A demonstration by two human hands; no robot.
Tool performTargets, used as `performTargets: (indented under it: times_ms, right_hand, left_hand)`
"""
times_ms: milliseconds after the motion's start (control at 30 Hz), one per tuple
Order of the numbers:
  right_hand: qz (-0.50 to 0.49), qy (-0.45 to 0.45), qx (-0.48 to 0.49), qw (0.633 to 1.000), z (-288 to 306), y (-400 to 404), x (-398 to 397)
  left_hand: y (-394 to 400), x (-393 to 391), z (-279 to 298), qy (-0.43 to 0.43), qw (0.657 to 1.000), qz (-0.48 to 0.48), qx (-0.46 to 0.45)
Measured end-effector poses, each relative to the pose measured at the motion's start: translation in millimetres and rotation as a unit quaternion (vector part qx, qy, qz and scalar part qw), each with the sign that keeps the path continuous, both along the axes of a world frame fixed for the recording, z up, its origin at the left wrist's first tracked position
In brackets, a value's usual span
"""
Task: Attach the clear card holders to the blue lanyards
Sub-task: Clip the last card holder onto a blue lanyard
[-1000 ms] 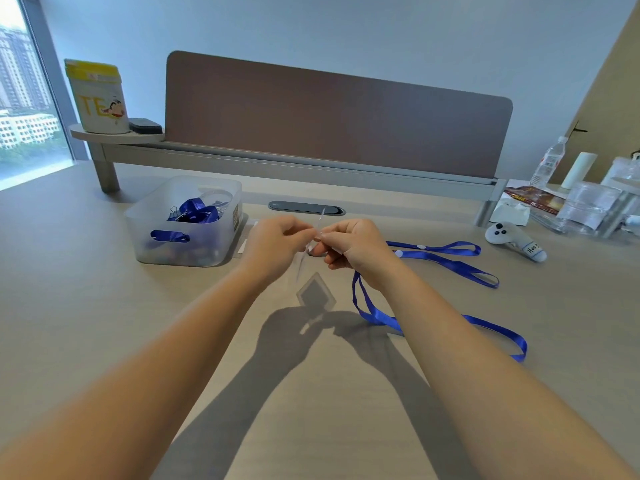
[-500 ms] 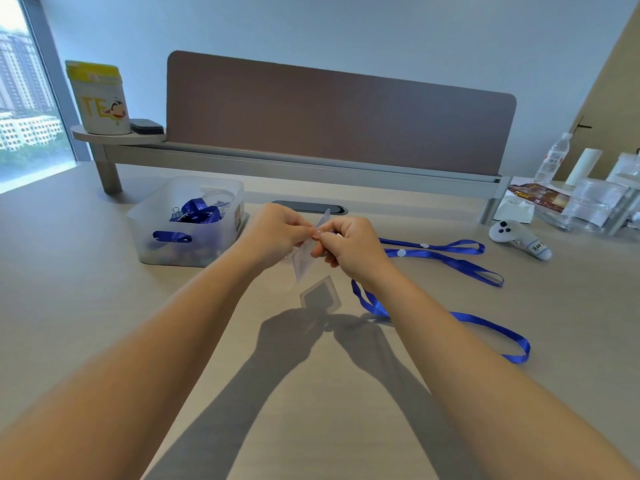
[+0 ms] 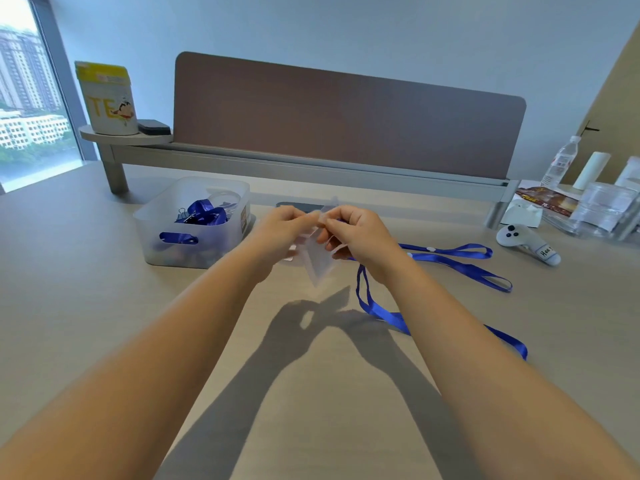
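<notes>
A clear card holder (image 3: 320, 259) hangs tilted in the air above the desk, pinched at its top edge between both hands. My left hand (image 3: 282, 232) grips it from the left, my right hand (image 3: 358, 233) from the right, where it also holds the end of a blue lanyard (image 3: 377, 311). That lanyard drops from under my right wrist and trails across the desk to the right. A second blue lanyard (image 3: 457, 259) lies flat further back. The lanyard's clip is hidden by my fingers.
A translucent bin (image 3: 225, 233) with more blue lanyards and binder clips stands at the left. A white controller (image 3: 526, 242), stacked clear plastic packs (image 3: 602, 211) and a water bottle (image 3: 559, 166) sit at the right. A brown divider panel (image 3: 346, 116) runs along the back.
The card holder has turned from edge-on to showing its flat face and hangs lower between my hands. Both hands stay together at its top edge.
</notes>
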State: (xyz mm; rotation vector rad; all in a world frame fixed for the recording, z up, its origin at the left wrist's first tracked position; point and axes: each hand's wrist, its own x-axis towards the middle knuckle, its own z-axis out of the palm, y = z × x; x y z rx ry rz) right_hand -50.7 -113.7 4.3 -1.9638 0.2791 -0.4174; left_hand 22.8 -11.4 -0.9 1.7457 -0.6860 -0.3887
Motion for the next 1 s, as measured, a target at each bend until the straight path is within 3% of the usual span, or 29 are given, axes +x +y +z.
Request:
performTargets:
  times_ms: [67, 200, 267, 333, 400, 533, 600, 767, 867, 933, 1000]
  right_hand:
    - [0.001, 0.016, 0.028, 0.999, 4, -5, 1]
    - [0.004, 0.023, 0.051, 0.998, 4, -12, 1]
    - [0.030, 0.032, 0.079, 0.996, 2, -13, 0]
    - [0.055, 0.055, 0.102, 0.992, 0, -16, -4]
    - [0.061, 0.091, 0.080, 0.991, -1, -18, -9]
    - [-0.014, 0.181, -0.096, 0.979, -9, -30, -15]
    - [-0.076, 0.174, -0.174, 0.966, -17, -36, -15]
    - [-0.273, 0.128, -0.294, 0.907, -26, -47, -28]
    - [-0.319, 0.206, -0.346, 0.858, -20, -50, -39]
    - [-0.299, 0.264, -0.297, 0.868, -19, -49, -45]
    - [-0.246, 0.264, -0.081, 0.929, -21, -45, -48]
  left_hand:
    - [5, 7, -5, 0.169, 0.986, 0.002, 0.010]
    - [14, 14, -28, 0.394, 0.916, -0.003, 0.073]
    - [11, 9, -34, 0.475, 0.880, -0.019, -0.001]
    - [8, 6, -34, 0.516, 0.846, 0.028, -0.131]
    - [6, 10, -32, 0.484, 0.844, 0.103, -0.206]
    - [12, 18, -21, 0.351, 0.888, 0.201, -0.217]
    - [14, 19, -13, 0.306, 0.897, 0.225, -0.227]
    - [25, 18, -1, 0.257, 0.908, 0.267, -0.197]
    - [30, 14, -1, 0.242, 0.911, 0.275, -0.191]
    - [31, 11, -1, 0.235, 0.913, 0.281, -0.179]
    - [31, 8, 0, 0.233, 0.915, 0.278, -0.177]
